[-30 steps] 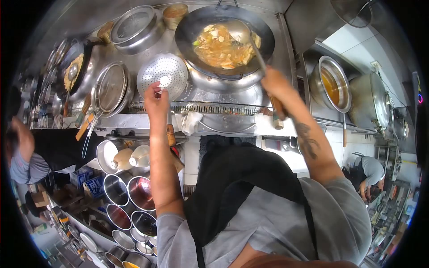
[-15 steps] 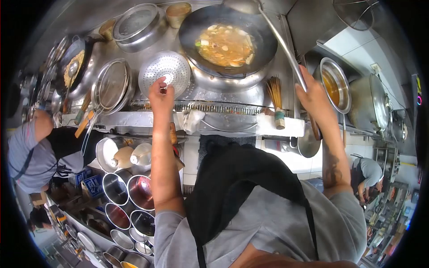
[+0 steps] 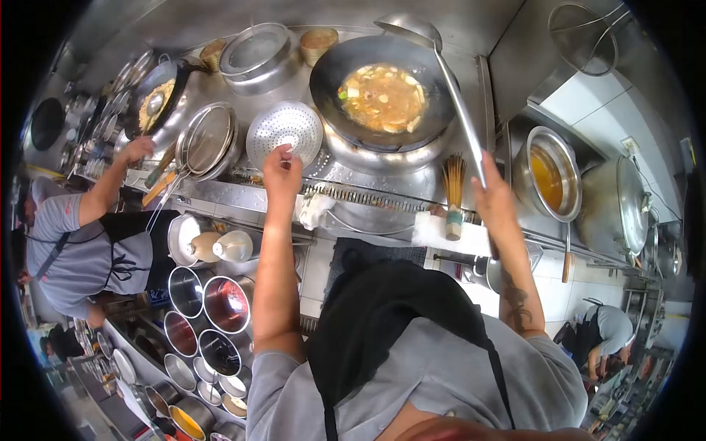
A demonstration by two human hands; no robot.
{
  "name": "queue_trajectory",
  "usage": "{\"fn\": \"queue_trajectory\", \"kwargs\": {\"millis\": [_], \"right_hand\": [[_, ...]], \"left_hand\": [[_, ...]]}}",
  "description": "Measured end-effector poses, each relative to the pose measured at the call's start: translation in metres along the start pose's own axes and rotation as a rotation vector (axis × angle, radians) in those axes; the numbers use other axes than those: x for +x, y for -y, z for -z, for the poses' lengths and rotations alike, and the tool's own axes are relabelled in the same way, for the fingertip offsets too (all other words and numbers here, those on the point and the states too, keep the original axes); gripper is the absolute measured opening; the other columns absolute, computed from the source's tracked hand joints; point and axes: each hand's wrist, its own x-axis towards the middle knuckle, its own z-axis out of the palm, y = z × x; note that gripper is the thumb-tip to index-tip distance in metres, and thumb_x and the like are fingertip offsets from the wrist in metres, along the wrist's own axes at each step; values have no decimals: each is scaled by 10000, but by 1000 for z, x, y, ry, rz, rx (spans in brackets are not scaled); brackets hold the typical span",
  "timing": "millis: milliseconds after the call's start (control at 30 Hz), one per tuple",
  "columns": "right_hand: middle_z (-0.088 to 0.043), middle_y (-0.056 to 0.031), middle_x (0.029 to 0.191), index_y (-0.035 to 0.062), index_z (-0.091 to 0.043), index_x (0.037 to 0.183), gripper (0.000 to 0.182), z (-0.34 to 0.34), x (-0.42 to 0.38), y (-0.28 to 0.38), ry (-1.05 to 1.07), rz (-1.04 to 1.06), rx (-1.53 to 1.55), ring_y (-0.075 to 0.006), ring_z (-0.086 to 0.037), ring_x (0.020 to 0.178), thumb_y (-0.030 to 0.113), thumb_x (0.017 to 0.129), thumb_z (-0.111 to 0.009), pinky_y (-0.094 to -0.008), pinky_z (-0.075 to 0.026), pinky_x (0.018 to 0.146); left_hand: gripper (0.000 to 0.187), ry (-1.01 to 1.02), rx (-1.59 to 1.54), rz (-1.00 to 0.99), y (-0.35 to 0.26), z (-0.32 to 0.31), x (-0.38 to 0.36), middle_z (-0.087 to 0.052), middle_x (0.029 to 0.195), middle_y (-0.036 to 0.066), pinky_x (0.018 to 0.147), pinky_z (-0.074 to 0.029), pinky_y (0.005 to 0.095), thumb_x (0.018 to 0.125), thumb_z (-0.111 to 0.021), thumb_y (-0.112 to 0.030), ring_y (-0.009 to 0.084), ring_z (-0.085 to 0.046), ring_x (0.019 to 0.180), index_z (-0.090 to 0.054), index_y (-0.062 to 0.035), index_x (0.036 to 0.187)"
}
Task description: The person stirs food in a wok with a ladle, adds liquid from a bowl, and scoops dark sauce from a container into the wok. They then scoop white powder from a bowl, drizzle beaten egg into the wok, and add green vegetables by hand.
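Hands: L on strainer, R gripping ladle

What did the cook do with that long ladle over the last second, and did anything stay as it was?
The long-handled steel ladle left the food in the dark wok; its bowl now sits past the wok's far rim, the right hand still gripping the handle. The left hand stays at the edge of the round perforated steel strainer. A co-worker's hand has reached toward the stove.

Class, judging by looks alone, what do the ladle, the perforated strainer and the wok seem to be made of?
Ladle: polished steel, bright glints, held by the right hand.
Perforated strainer: shiny punched sheet metal, probably stainless, touched by the left hand.
Wok: dark, matte metal, perhaps seasoned carbon steel.
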Motion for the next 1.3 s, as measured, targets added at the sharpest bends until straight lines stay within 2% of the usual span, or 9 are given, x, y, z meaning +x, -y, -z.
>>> {"fn": "queue_trajectory", "kwargs": {"millis": [67,200,300,367,433,500,667,1100,1300], "right_hand": [[-578,-303,1055,56,-348,1383,597,-1,1,0,229,-316,-56,-396,-598,964,40,815,-530,-406,-468,816],[-585,-301,1038,43,-351,1377,602,3,-6,-53,348,-85,-59,-398,-619,894,64,804,-531,-415,-474,781],[-471,-265,1304,-44,-360,1347,557,9,-18,-66,334,-123,127,-313,-431,1260,74,830,-530,-320,-315,1036],[-551,-166,1215,-20,-397,1338,544,16,-19,-62,360,-314,394,-234,-522,1113,94,834,-565,-290,-394,929],[-608,-17,939,17,-471,1292,460,14,-26,-56,370,-435,989,-64,-548,650,108,849,-554,-169,-423,585],[-468,81,781,59,-403,1352,482,27,-35,-11,298,-699,1033,43,-401,600,116,889,-526,-117,-313,501],[-374,8,741,113,-210,1445,452,-7,-24,-98,986,-620,1971,-58,-340,488,167,1000,-270,-215,-392,465],[-390,-40,665,146,-128,1461,540,-95,-69,176,2035,-569,1761,-102,-407,400,88,969,-341,-303,-419,389],[-382,-19,628,95,-175,1444,554,-153,-170,376,2453,-457,1489,-82,-408,374,54,939,-399,-261,-407,348]], "left_hand": [[287,-14,-13,9,-9,-5,-8,-586,812,63,613,-474,254,755,-631,-59,134,-552,647,-608,-11,1037],[258,-64,12,-55,-18,-6,-28,-604,767,58,588,-473,254,755,-622,-41,120,-565,634,-618,-17,1012],[231,-69,-58,32,-17,-11,-42,-603,713,53,559,-467,257,759,-611,-34,106,-558,607,-624,-23,990],[220,-145,118,-196,12,-10,-53,-584,641,33,523,-457,259,771,-582,-12,90,-531,560,-632,-38,983],[255,12,-15,160,-22,4,-79,-631,770,45,592,-464,273,819,-578,-112,108,-559,655,-638,-68,1063],[260,-88,-205,298,-21,14,-105,-604,809,23,579,-454,271,829,-579,-149,102,-538,653,-637,-81,1073],[224,-326,-533,471,-39,79,-164,-573,783,25,597,-490,246,796,-590,-25,99,-551,678,-590,-13,1020],[195,-1011,-592,418,-25,302,-422,-600,895,42,620,-495,257,857,-597,-84,112,-570,735,-572,-30,1043],[265,-1418,-145,501,-79,426,-597,-573,873,10,655,-488,264,858,-620,-164,110,-551,797,-587,-40,1090]]}}
